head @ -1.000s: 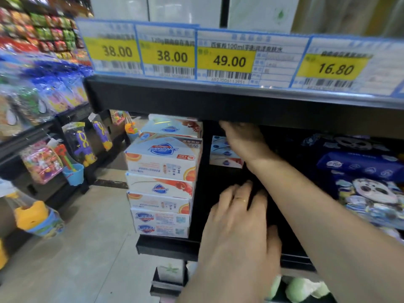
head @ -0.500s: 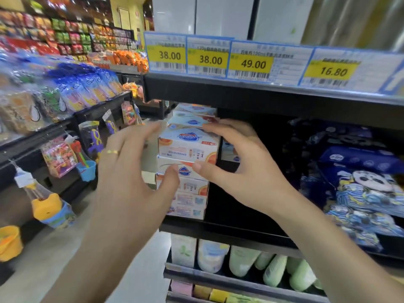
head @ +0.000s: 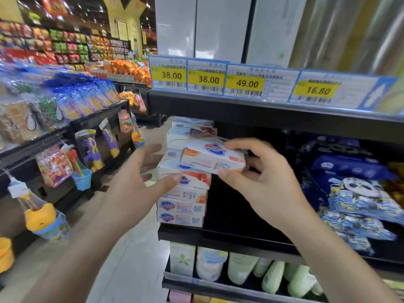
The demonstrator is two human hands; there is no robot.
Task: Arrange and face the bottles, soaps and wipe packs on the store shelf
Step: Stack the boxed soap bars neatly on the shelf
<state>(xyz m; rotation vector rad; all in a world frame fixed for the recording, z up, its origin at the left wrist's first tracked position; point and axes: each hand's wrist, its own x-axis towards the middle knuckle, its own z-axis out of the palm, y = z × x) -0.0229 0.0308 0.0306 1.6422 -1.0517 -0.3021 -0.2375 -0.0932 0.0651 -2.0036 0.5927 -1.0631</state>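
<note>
Right hand (head: pixel 260 182) pinching a white soap box (head: pixel 213 157) at its right end, thumb under the lower corner, fingers curled over the top edge; box tilted, left end raised, lifted just above the stack of soap boxes (head: pixel 182 193) and overlapping its upper boxes. Left hand (head: pixel 135 182) at 9 o'clock of the stack, fingers spread and nearly straight, thumb tip touching the front face of one upper box, gripping nothing. Stack standing at the left end of the black shelf (head: pixel 218 237), several boxes high, blue shield logos and orange fruit print facing forward; more soap boxes behind it toward 12 o'clock. Bare dark shelf floor at 3 o'clock of the stack, then blue wipe packs (head: pixel 354 197) with panda print piled further out at 3 o'clock, well apart from the soap. Overhead at 12 o'clock, yellow price tags (head: pixel 247 84) reading 38.00, 38.00, 49.00 and 16.80 along the edge of the shelf above. Down at 6 o'clock, pale green and white bottles (head: pixel 273 278) on the lower shelf, some leaning. Off at 9 o'clock, hanging toys (head: pixel 54 165) on a neighbouring rack across the aisle.
</note>
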